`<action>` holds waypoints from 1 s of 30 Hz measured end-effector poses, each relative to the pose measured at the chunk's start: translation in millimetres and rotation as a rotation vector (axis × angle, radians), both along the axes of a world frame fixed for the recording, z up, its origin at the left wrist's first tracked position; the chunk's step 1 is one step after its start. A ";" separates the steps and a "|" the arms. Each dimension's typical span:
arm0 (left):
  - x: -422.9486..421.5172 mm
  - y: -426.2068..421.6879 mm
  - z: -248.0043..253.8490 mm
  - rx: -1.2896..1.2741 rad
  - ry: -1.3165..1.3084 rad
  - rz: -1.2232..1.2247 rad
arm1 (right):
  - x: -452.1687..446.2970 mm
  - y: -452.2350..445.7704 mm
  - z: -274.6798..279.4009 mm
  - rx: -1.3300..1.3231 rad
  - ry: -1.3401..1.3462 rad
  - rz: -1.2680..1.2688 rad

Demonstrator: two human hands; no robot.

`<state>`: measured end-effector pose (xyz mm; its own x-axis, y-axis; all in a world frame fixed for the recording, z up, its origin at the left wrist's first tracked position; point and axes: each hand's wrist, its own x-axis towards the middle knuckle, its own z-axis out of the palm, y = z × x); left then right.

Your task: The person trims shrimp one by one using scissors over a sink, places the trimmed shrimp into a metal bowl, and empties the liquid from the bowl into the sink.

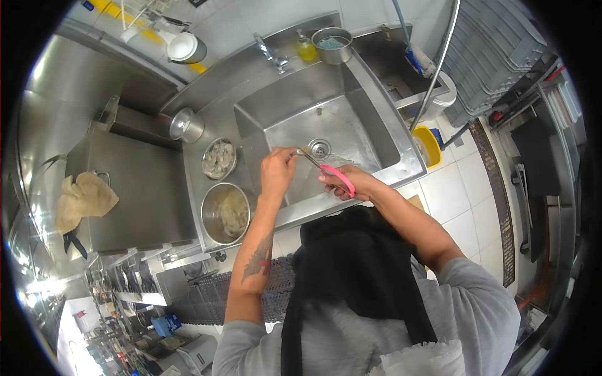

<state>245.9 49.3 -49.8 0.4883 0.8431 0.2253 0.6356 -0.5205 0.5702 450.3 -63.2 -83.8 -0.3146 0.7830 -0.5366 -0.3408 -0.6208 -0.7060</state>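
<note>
Grey shirt (480, 301) and black apron (357, 263): nearest our lens, worn on the body behind both hands.

Left hand (278, 175): ours, raised over the near left part of the sink (354, 119), thumb and fingertips pressed together, apparently on a small pale piece (299, 151). Its kind is too small for us to tell.

Right hand (360, 181): ours, curled around the pink handles of one pair of scissors (328, 169), blades pointing forward and left to the other hand's fingertips. Whether the blades are parted we cannot tell.

Bowl (234, 169), metal, one: left of the left hand, on the counter; holds greyish pieces (219, 155).

Pot (209, 210), metal, one: left of the left hand and nearer the body; holds pale, wet-looking contents (233, 216).

Drain (320, 148), one: in the sink floor, just right of the left fingertips as we look down.

Soap bottle (306, 50) and tap (271, 57): well beyond both hands, at the back edge.

Yellow bin (431, 150): right of the right hand, on the floor side.

Hazards, in our judgement: tips working so close to the pinch could nick a left fingertip if the piece slips or the blades wander; wet fingers might loosen either grip; a dropped piece could land by the drain; a swing of the left forearm, close beside the pot, might knock it.
</note>
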 end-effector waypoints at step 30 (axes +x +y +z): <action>-274.9 110.6 -7.0 -0.078 -0.095 0.686 | 14.3 -21.8 -41.2 -0.177 0.131 -0.162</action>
<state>-29.0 159.9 -56.8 -0.1793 0.9695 0.1670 0.7520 0.0256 0.6587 464.6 -85.0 -125.0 -0.2685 0.7263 -0.6328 -0.5269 -0.6607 -0.5348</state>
